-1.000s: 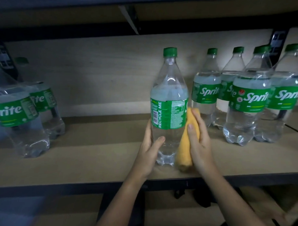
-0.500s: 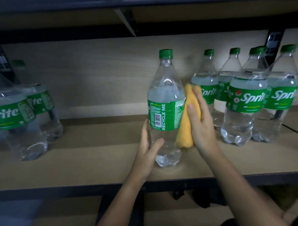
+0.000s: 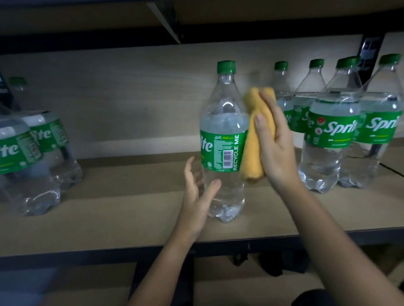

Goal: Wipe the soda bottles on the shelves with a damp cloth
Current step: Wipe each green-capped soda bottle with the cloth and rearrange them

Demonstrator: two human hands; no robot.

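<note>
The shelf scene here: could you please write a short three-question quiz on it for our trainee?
1. True or false: the right hand holds the yellow cloth against the middle bottle.
2. What colour are the bottle caps?
3. The left hand is: A) gripping the cap, B) open beside the bottle's lower part, C) holding a second cloth.

Key: 1 true; 2 green; 3 B.
</note>
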